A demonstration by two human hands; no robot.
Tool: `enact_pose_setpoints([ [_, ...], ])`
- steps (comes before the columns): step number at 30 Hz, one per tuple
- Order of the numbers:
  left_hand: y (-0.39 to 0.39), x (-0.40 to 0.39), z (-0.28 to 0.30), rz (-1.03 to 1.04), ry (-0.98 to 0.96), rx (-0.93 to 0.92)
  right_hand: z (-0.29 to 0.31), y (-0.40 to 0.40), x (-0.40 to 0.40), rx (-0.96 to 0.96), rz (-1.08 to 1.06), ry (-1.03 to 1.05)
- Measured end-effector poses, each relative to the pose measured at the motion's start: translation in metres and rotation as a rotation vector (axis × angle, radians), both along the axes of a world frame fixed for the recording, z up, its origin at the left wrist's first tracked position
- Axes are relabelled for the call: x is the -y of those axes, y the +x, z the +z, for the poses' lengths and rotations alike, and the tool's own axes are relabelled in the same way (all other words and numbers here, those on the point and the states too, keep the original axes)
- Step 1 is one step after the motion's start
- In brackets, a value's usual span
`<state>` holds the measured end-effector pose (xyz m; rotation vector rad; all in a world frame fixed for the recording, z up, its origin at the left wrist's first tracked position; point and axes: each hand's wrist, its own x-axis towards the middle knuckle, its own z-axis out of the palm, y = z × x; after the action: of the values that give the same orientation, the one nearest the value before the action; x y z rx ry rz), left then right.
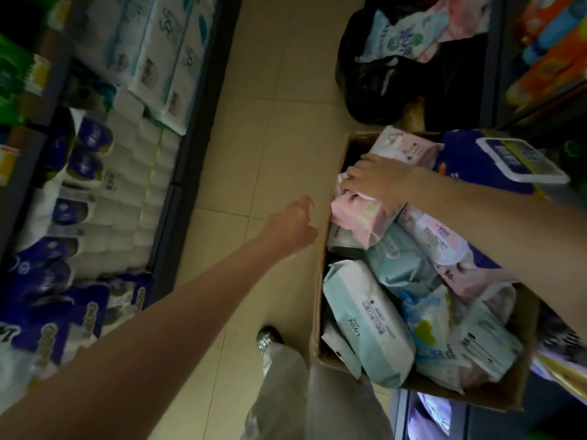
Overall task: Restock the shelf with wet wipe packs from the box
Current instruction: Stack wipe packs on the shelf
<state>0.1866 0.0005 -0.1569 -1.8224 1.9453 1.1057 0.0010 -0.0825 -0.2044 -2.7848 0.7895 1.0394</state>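
An open cardboard box [320,281] stands on the floor at the right, filled with several wet wipe packs in pink, light blue and white. My right hand [378,181] reaches into its far end and grips a pink wet wipe pack [355,222] lying on top of the pile. A large light blue pack [365,315] lies near the box's near left corner. My left hand [293,227] hovers over the floor just left of the box, fingers curled, holding nothing. The shelf [165,192] on the left carries white and blue paper goods.
A black bag [374,87] with more packs sits on the floor beyond the box. A blue pack with a white lid [508,163] rests at the box's far right. Another shelf with orange goods [546,65] runs along the right. My leg and shoe [270,338] stand on the tiled aisle.
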Motion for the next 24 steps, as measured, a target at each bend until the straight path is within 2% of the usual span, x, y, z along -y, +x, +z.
enact_pose_setpoints([
  [5,-0.017,0.016,0.026,-0.041,-0.133,-0.034,0.025,-0.013,-0.015,0.165,-0.017,-0.006],
  [8,-0.032,0.023,0.043,-0.124,-0.070,-0.048,0.051,-0.016,-0.025,0.197,-0.114,0.038],
  [10,-0.039,0.019,0.050,-0.202,-0.034,0.015,0.076,-0.009,-0.030,0.259,-0.244,0.065],
  [13,-0.034,0.017,0.062,-0.211,-0.195,0.141,0.108,0.009,-0.035,0.436,-0.414,0.079],
  [15,-0.018,0.021,0.074,-0.215,-0.296,0.202,0.123,0.026,-0.035,0.508,-0.453,0.086],
  [18,0.016,0.030,0.100,-0.263,-0.349,0.231,0.144,0.056,-0.028,0.558,-0.451,0.049],
  [21,0.056,0.044,0.140,-0.313,-0.448,0.257,0.171,0.091,-0.015,0.624,-0.438,-0.021],
  [24,0.104,0.060,0.188,-0.374,-0.588,0.369,0.207,0.137,-0.002,0.740,-0.434,-0.096],
])
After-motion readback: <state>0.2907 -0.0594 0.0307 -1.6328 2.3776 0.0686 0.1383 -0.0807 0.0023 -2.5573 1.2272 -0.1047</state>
